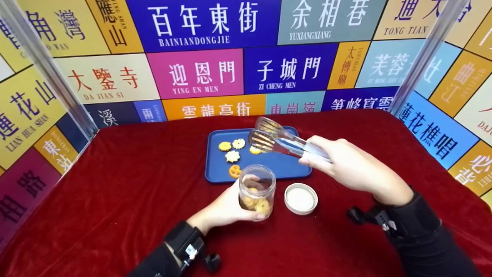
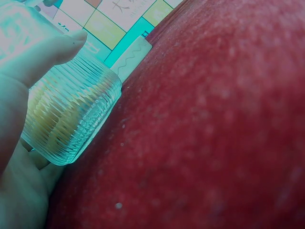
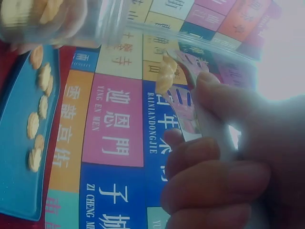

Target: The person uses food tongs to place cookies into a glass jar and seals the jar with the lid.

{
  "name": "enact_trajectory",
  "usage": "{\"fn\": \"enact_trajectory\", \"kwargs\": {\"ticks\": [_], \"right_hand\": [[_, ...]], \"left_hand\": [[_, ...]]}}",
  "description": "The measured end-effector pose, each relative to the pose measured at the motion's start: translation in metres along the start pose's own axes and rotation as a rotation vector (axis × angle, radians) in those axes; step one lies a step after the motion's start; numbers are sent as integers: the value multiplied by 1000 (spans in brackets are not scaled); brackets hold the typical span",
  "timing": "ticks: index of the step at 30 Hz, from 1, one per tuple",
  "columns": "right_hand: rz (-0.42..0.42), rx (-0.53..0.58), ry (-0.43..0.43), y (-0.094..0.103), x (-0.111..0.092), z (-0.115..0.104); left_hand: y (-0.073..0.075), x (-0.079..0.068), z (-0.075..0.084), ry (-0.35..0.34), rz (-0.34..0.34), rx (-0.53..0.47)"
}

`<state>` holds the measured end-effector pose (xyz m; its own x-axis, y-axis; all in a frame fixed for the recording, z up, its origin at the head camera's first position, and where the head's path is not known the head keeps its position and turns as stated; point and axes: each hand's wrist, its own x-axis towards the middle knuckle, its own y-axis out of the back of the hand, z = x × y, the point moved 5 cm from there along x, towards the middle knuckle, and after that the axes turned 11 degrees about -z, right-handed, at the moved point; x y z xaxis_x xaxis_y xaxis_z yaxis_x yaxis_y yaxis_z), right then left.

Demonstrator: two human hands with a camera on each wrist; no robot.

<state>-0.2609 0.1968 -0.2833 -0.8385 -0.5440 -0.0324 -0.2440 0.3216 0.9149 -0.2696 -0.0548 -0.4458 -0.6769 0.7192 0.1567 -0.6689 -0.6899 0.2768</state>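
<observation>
My left hand (image 1: 221,206) grips a clear ribbed jar (image 1: 257,177) around its side; its mouth is open and several cookies (image 1: 262,206) lie at the bottom. In the left wrist view the thumb lies across the ribbed wall (image 2: 95,86). With my right hand (image 1: 351,165) I hold metal tongs (image 1: 288,142) by the handle, their slotted heads above the tray and beyond the jar. Between those heads, in the right wrist view, a pale yellow cookie (image 3: 166,76) is pinched.
A blue tray (image 1: 284,167) behind the jar bears several flower-shaped cookies (image 1: 232,156) and a pretzel-shaped one (image 1: 235,171). Right of the jar lies a round whitish lid (image 1: 301,198). Dark red cloth (image 1: 146,173) covers the table; lettered panels (image 1: 196,73) stand behind it.
</observation>
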Motion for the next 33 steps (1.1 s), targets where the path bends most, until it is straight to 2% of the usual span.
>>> {"fn": "enact_trajectory", "kwargs": {"ticks": [8,14,24,33], "right_hand": [[-109,-8,126,-7,-1,-2],[-187,-35,215,-16,2,-5],[-239,-30,201,-20,3,-5],[-242,-29,206,-20,3,-2]], "left_hand": [[0,0,0,6,2,18],[-1,-1,-2,45,-11,0],[-1,-2,-1,52,-8,-1],[-1,-2,-1,63,-5,20]]}}
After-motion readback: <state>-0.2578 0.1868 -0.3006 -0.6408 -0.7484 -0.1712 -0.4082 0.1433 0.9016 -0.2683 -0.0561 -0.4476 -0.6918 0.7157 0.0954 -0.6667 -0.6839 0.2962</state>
